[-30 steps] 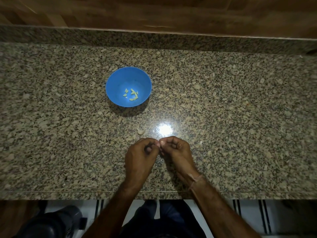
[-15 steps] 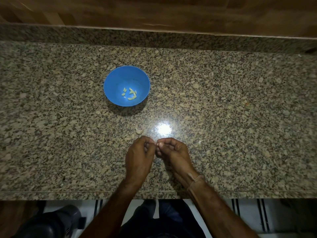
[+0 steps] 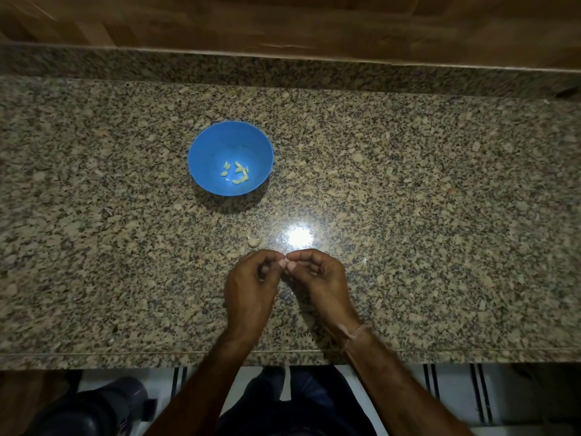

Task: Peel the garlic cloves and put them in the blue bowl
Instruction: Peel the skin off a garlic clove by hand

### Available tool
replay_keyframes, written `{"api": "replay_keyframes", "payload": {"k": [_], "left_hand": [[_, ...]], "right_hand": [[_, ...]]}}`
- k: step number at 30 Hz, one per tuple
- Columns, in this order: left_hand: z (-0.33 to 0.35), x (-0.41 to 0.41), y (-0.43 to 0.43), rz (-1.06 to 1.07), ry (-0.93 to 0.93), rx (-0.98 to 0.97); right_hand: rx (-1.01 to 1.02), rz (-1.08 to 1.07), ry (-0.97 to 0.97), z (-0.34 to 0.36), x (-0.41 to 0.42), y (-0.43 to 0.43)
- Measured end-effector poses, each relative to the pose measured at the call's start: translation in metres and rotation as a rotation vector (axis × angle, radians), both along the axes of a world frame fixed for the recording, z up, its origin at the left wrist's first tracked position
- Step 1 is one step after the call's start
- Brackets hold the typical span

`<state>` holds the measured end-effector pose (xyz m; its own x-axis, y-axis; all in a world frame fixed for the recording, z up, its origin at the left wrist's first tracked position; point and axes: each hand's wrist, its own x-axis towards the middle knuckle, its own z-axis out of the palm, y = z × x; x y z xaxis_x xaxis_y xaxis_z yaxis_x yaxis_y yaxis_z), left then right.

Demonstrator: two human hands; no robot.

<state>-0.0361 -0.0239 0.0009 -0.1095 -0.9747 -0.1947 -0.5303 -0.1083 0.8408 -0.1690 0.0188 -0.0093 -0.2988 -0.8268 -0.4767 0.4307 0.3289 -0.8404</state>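
The blue bowl (image 3: 204,146) stands on the granite counter, left of centre, with several peeled garlic cloves (image 3: 237,174) lying in its bottom. My left hand (image 3: 250,287) and my right hand (image 3: 320,278) meet fingertip to fingertip near the counter's front edge. Between their fingertips they pinch a small pale garlic clove (image 3: 284,263), mostly hidden by the fingers. One unpeeled garlic clove (image 3: 254,241) lies on the counter just beyond my left hand.
The speckled granite counter (image 3: 424,215) runs the full width, with a raised back ledge and a wooden wall behind. A bright light glare (image 3: 300,237) sits beside the loose clove. The counter's front edge is under my forearms.
Both hands stay together at the same spot; the fingers have shifted slightly around the pinched clove. The bowl and the loose clove have not moved.
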Motion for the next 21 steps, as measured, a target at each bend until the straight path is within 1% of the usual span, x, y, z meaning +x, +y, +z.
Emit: {"api": "replay_keyframes", "payload": {"k": [2, 4, 8, 15, 19, 21], "left_hand": [[0.002, 0.000, 0.000, 0.027, 0.025, 0.036], [0.003, 0.000, 0.000, 0.038, 0.033, 0.059], [0.002, 0.001, -0.001, 0.040, 0.009, 0.078], [0.002, 0.000, -0.002, 0.030, -0.007, 0.102], [0.001, -0.003, 0.000, 0.018, 0.013, 0.095], [0.001, -0.004, 0.000, 0.014, 0.017, 0.092]], "right_hand": [[-0.019, 0.014, 0.078, -0.001, 0.000, -0.001], [-0.023, 0.013, 0.117, -0.002, 0.000, -0.003], [-0.037, 0.023, 0.161, 0.000, 0.001, -0.004], [-0.063, 0.077, 0.359, 0.006, -0.005, -0.003], [-0.063, 0.083, 0.357, 0.010, -0.001, -0.003], [-0.042, 0.055, 0.284, 0.011, 0.002, -0.003]]}}
